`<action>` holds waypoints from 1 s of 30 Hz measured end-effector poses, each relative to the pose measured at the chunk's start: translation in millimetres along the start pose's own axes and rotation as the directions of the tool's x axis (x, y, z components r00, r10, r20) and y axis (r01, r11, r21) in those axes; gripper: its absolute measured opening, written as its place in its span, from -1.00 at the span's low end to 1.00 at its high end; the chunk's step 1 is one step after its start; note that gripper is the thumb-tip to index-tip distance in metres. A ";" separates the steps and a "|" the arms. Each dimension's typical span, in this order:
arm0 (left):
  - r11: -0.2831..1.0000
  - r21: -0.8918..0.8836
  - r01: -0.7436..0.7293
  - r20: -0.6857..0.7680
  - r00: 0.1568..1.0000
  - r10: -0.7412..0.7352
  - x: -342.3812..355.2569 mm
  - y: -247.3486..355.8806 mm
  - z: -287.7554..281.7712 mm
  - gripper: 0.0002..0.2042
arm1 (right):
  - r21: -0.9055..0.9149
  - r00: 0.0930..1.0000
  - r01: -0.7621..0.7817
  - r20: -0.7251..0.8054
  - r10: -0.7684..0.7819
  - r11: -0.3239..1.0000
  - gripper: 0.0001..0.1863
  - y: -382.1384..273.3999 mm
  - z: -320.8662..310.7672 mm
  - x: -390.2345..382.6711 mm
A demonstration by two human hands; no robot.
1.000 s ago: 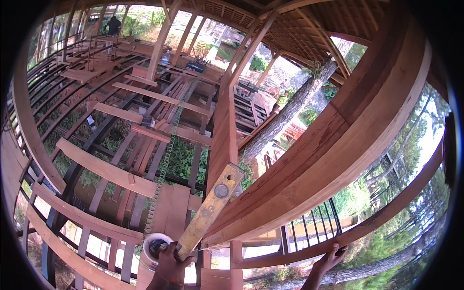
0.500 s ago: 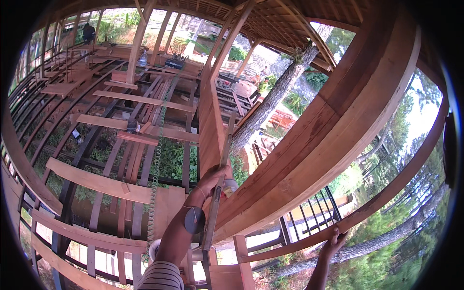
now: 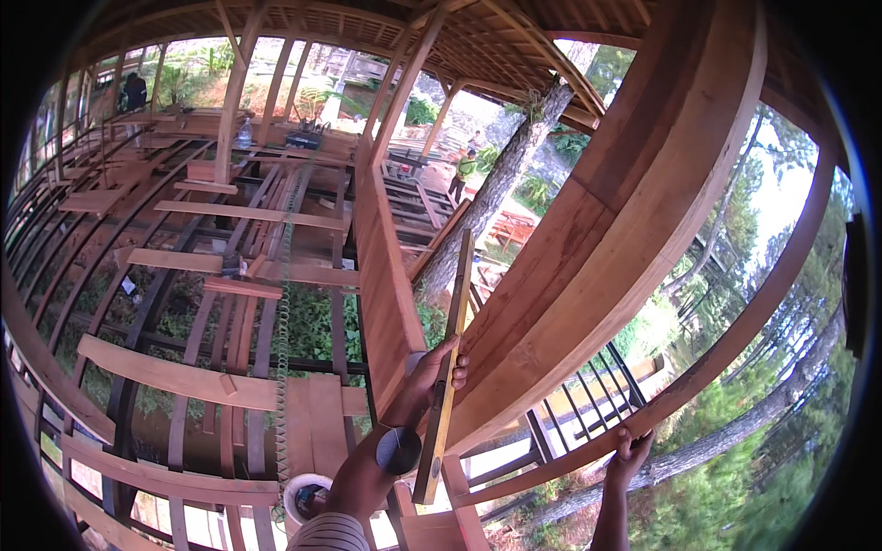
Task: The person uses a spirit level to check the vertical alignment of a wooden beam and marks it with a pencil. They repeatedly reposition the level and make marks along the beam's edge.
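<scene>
My left hand [image 3: 428,375] is closed around a long, narrow yellow spirit level [image 3: 438,418], held tilted near upright in front of me. The level's upper end stands beside a big curved timber beam [image 3: 588,266] that sweeps up to the right. Just left of the hand rises a wide wooden board [image 3: 386,275]. A round dark disc [image 3: 399,450] shows at my left forearm. Lower right, my right hand [image 3: 628,456] grips the underside of a thin curved wooden rail [image 3: 726,372], its fingers partly hidden by the wood.
On the left, loose planks [image 3: 184,372] lie across dark floor beams with gaps between them. A coiled green hose [image 3: 283,367] runs down there. A white bucket [image 3: 308,496] is beside my left arm. A tree trunk [image 3: 487,197] and a person [image 3: 462,173] are farther off.
My left hand has moved right with the level, which now turns its yellow side toward me. My right hand stays on the rail. The surroundings have shifted left in view.
</scene>
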State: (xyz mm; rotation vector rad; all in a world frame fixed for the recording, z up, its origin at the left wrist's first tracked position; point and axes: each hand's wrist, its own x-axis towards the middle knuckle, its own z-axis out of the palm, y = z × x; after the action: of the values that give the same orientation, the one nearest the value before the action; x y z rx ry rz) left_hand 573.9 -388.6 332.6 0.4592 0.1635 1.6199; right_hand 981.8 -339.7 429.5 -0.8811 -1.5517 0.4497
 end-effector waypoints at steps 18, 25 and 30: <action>0.713 -0.614 -0.338 -0.229 0.941 0.249 -310.9 -174.3 -135.9 -0.39 | 0.143 0.994 -0.003 -0.110 0.019 0.990 -0.40 21.2 5.2 -2.2; 0.717 -0.270 -0.642 -0.271 0.765 0.584 -427.3 -143.1 -56.5 -0.29 | 0.069 0.993 -0.117 0.023 0.116 0.991 -0.37 47.2 -86.5 -63.9; 0.658 0.174 -0.732 -0.277 0.605 0.746 -411.5 -84.0 -63.4 -0.32 | 0.246 0.994 0.108 -0.043 -0.100 0.963 -0.36 34.3 -1.1 -7.6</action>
State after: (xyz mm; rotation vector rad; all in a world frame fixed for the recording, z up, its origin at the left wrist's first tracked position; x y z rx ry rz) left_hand 642.4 -772.1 163.4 0.2892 0.2822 2.5385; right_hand 992.1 -323.9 399.8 -0.6078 -1.4687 0.5390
